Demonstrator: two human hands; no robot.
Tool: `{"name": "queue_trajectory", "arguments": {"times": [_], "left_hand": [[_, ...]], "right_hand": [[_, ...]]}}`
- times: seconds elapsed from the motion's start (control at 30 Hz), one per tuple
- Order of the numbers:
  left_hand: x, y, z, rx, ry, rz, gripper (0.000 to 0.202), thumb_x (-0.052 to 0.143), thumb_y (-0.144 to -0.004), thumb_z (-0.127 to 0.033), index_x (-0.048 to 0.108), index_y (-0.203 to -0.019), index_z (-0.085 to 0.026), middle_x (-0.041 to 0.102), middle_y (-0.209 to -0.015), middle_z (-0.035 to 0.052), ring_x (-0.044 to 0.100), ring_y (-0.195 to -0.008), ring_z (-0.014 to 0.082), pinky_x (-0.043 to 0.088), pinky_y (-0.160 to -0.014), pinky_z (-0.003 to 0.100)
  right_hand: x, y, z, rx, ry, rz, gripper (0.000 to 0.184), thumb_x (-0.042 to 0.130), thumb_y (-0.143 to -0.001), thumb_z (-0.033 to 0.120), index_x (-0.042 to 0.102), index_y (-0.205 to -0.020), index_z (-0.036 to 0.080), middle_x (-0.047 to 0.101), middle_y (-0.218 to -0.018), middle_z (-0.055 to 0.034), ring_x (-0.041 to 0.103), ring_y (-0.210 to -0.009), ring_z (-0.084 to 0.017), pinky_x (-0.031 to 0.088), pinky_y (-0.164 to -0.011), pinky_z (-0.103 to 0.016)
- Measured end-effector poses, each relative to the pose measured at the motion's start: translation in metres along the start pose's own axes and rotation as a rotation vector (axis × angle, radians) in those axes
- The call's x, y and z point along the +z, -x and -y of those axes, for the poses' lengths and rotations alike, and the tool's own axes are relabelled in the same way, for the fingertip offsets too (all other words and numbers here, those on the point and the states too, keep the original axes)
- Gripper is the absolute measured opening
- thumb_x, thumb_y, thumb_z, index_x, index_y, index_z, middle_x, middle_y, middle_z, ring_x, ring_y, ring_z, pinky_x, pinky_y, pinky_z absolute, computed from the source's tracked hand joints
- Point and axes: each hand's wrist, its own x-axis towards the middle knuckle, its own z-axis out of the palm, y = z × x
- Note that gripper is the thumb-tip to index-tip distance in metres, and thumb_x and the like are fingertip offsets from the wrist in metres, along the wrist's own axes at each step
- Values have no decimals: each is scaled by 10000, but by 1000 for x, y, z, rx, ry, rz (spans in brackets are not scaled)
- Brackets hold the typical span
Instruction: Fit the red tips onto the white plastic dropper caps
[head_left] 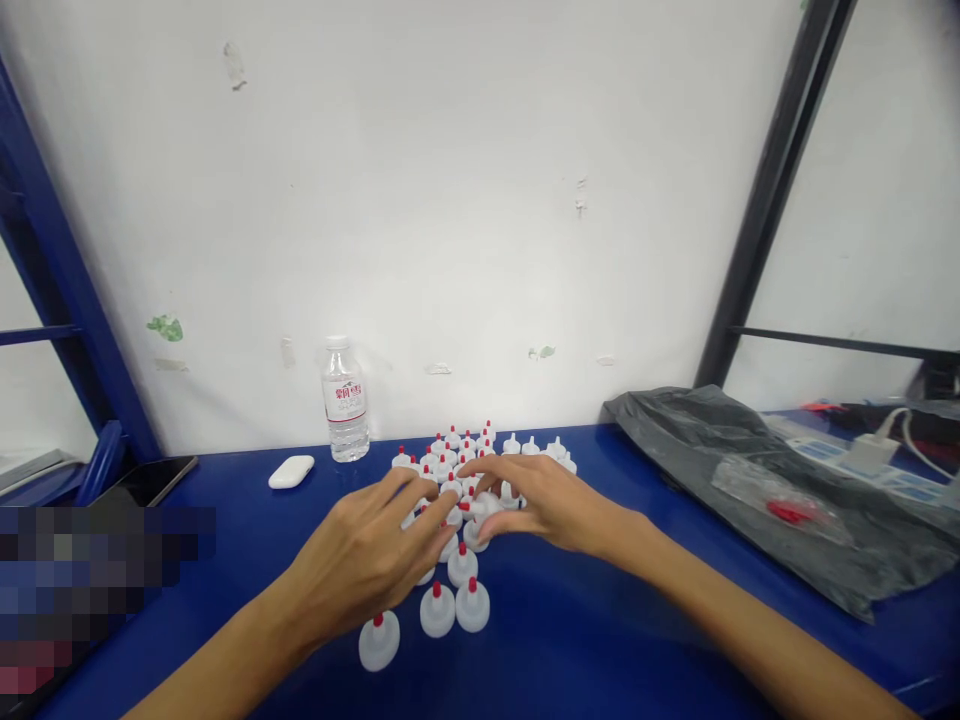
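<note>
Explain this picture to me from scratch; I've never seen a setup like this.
There is no machine here: you see a person's two bare hands. The one picture comes from a camera worn on that person's head, looking forward and down, so the forearms reach in from the bottom.

On the blue table stand many white caps with red tips, and at the back a few plain white caps without red. To the left are a water bottle and a small white case; to the right lies a dark plastic bag.

The right hand holds one cap on its side, red tip pointing left. The left hand has its fingers close to that tip; whether they touch it is hard to tell.
</note>
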Motion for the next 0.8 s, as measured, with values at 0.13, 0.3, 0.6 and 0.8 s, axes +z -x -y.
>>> {"name": "queue_trajectory", "arguments": {"times": [0.13, 0.3, 0.6, 0.8], "left_hand": [[1, -1, -5, 84, -59, 64, 163, 615, -910, -193, 623, -1063, -136, 668, -907, 64, 610, -850, 248, 529, -638, 349], [0, 3, -6, 71, -22, 161, 65, 561, -890, -117, 605, -916, -158, 656, -871, 69, 594, -854, 265, 471, -601, 343], [4, -3, -9, -446, 559, 209, 379, 395, -1010, -273, 508, -661, -178, 504, -594, -24, 442, -580, 129, 303, -558, 272], [10, -11, -12, -875, 1115, 245, 469, 422, -973, -488, 415, -609, -191, 405, -562, -47, 390, -538, 110, 322, -533, 250]], "right_hand": [[8, 2, 13, -162, 55, -98, 714, 649, -811, 597, 431, -1414, 284, 699, -1065, -39, 665, -923, -168, 502, -819, -267], [14, 0, 23, -270, 234, -200, 705, 588, -850, 603, 464, -1391, 170, 703, -893, -44, 650, -778, -163, 489, -726, -269], [15, -9, 13, -471, 561, -319, 261, 552, -992, 373, 641, -1089, 147, 744, -894, -41, 584, -725, -135, 463, -737, -297], [15, -11, 14, -544, 715, -470, 167, 589, -971, 194, 632, -1127, 151, 746, -1067, -38, 607, -755, -123, 473, -838, -324]]}}
